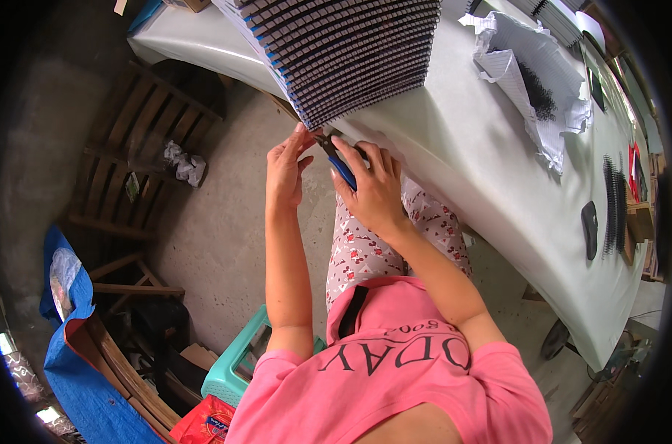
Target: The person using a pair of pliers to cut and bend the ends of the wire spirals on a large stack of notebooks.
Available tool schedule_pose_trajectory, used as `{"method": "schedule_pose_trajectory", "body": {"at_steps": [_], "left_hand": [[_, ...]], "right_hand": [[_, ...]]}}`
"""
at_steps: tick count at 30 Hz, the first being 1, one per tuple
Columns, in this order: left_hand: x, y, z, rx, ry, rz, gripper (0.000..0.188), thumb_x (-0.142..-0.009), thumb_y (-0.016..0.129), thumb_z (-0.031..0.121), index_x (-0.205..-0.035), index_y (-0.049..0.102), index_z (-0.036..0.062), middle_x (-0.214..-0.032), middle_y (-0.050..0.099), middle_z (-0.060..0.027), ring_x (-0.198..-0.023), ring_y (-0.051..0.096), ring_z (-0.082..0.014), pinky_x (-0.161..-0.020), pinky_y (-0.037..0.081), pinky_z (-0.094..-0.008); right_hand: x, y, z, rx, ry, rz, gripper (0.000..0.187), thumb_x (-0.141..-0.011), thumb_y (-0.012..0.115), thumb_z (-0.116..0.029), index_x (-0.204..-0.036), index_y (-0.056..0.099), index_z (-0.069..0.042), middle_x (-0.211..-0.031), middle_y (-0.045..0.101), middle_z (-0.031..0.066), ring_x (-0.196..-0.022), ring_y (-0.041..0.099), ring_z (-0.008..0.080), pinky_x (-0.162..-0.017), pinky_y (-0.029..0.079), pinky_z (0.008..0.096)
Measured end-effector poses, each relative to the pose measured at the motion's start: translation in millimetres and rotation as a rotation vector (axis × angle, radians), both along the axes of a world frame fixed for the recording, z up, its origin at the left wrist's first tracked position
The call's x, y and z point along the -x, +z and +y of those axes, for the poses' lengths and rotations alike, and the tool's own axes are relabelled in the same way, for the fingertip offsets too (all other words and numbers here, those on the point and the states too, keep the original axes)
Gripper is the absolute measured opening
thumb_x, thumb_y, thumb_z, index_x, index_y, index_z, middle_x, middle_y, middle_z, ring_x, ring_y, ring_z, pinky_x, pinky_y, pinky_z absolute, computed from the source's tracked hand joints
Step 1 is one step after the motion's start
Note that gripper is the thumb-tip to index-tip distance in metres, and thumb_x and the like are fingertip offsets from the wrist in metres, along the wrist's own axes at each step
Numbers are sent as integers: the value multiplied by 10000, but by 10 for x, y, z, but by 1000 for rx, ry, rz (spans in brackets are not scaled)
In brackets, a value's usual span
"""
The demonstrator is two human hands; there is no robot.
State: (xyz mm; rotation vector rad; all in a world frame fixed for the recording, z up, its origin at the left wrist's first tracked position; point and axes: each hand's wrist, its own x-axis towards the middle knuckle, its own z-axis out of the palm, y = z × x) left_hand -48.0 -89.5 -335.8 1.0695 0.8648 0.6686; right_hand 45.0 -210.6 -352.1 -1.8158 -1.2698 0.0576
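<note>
A tall stack of notebooks [343, 55] bound with black spiral coils stands at the near edge of the white-covered table [469, 163], coil side facing me. My right hand [377, 185] is closed around blue-handled pliers [341, 170], their dark jaws at the lower near corner of the stack. Just left of the jaws, my left hand [286, 169] has its thumb and fingertips drawn together at that same corner. Whatever the left fingertips pinch is too small to make out.
Right of the stack lies crumpled white paper [569, 81] with a heap of small black pieces [537, 92]. Farther right are loose black coils [613, 207] and a dark oblong object [589, 229]. Slatted wood [121, 133], a teal stool [236, 359] and blue tarp [73, 362] are left.
</note>
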Motion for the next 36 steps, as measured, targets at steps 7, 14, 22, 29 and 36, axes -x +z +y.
{"method": "schedule_pose_trajectory", "body": {"at_steps": [7, 14, 22, 29, 36], "left_hand": [[-15, -136, 31, 96, 45, -95, 364, -851, 634, 379, -1002, 651, 48, -953, 638, -16, -952, 535, -121, -739, 387, -281], [-30, -132, 33, 101, 25, -117, 261, -898, 582, 316, -966, 647, 72, -949, 632, 8, -828, 510, -76, -670, 410, -239], [-14, -127, 51, 91, 21, -97, 306, -899, 574, 357, -956, 652, 67, -965, 645, -14, -855, 522, -95, -671, 419, -250], [1, -94, 41, 80, 37, -92, 400, -836, 637, 430, -936, 650, 43, -943, 629, -42, -947, 529, -132, -745, 379, -278], [-19, -106, 48, 69, 20, -82, 350, -890, 579, 389, -1010, 637, 66, -948, 635, -9, -869, 541, -102, -695, 422, -250]], "right_hand": [[-14, 102, 67, -1, -156, -379, 495, -765, 649, -259, -1243, 531, -203, -1052, 500, 83, -944, 488, 258, -787, 361, 408], [-13, -27, 109, -32, 0, -71, 437, -809, 625, -245, -1229, 526, -174, -945, 554, 116, -779, 568, 269, -635, 446, 365], [37, 5, 93, -94, 64, 235, 419, -844, 597, -269, -1225, 505, -120, -978, 542, 141, -849, 548, 289, -738, 432, 390], [-8, 106, 67, -60, -118, -295, 471, -808, 621, -258, -1259, 510, -178, -1045, 486, 96, -984, 485, 276, -868, 350, 436], [-11, 48, 118, -15, 7, -128, 416, -846, 591, -241, -1244, 509, -154, -987, 538, 127, -844, 559, 269, -719, 440, 385]]}}
